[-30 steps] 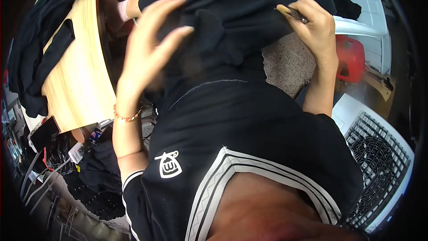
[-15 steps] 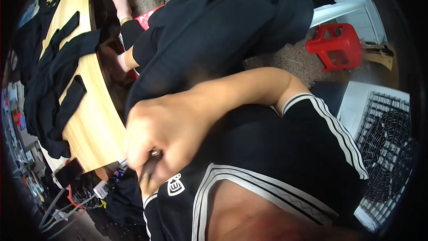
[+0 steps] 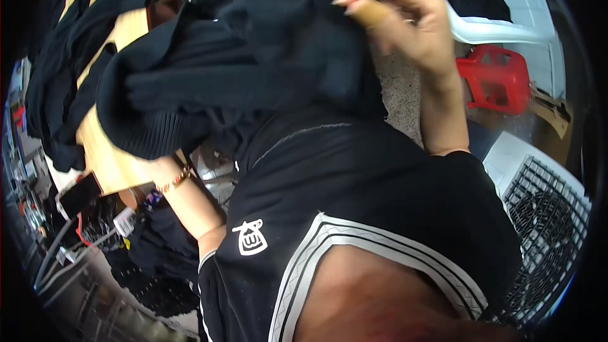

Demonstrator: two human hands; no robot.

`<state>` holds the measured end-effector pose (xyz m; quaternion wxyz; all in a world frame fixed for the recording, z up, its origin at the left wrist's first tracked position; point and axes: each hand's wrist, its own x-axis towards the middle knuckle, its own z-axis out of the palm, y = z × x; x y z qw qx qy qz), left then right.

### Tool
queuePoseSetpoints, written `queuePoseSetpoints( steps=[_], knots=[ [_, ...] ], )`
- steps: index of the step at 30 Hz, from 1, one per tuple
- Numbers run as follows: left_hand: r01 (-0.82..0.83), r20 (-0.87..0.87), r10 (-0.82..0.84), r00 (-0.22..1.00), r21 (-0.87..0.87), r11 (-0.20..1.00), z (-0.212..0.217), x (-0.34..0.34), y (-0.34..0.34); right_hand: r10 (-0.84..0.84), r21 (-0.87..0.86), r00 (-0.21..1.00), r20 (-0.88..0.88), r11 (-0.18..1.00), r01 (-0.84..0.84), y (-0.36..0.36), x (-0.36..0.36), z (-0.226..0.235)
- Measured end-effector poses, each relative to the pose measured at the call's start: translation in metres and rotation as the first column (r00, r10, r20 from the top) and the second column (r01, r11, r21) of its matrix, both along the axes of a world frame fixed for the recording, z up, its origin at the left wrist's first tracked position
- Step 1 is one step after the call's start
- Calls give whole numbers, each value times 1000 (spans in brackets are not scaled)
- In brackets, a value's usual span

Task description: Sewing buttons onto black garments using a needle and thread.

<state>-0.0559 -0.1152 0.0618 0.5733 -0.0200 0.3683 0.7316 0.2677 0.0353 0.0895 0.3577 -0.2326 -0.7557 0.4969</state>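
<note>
A bunched black garment point(image 3: 253, 82) with a ribbed knit edge stretches across the upper middle, in front of my body. My left hand point(image 3: 151, 166) is under its ribbed left end, at the table's edge. The cloth hides the fingers, though the hand appears to grip that end. A beaded bracelet point(image 3: 173, 180) circles my left wrist. At the garment's upper right side is my right hand point(image 3: 411, 22), partly blurred, with a tan wrap point(image 3: 369, 14) around one digit. Its fingers are bent, thumb and forefinger close together by the cloth. Whatever they hold is hidden.
More black garments point(image 3: 60, 98) lie over the light wooden table point(image 3: 117, 158) at left. A dark phone point(image 3: 80, 197) rests at its near corner, by cables and a white plug point(image 3: 125, 221). A red plastic stool point(image 3: 497, 79) and black wire grille point(image 3: 548, 215) are at right.
My right hand has swung from lower left, where it gripped a small dark tool, to upper right. The garment has come nearer and spread left, over my left hand. The feet beside the table are now covered.
</note>
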Motion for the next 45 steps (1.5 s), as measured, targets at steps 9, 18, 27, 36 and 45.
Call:
queuePoseSetpoints(
  steps=[9, 18, 27, 36, 45],
  knots=[
    [-218, -1000, 26, -13, 29, 976, -47, 32, -26, 55, 36, 913, 404, 996, -76, -25, 29, -39],
    [457, -621, 141, -771, -385, 802, -39, 100, 19, 125, -147, 889, 441, 987, -66, -18, 28, -65],
    [-185, -966, -199, 163, -228, 956, -10, -27, 19, 218, -112, 896, 386, 976, -189, -24, 5, -59],
    [-58, -959, -181, -218, -172, 983, -75, 29, -54, 335, 75, 797, 502, 901, -427, -31, -39, -80],
    [353, -554, -610, 567, -506, 787, -27, 87, -84, 646, -490, 674, 359, 745, -453, -40, -78, -80]
  ],
)
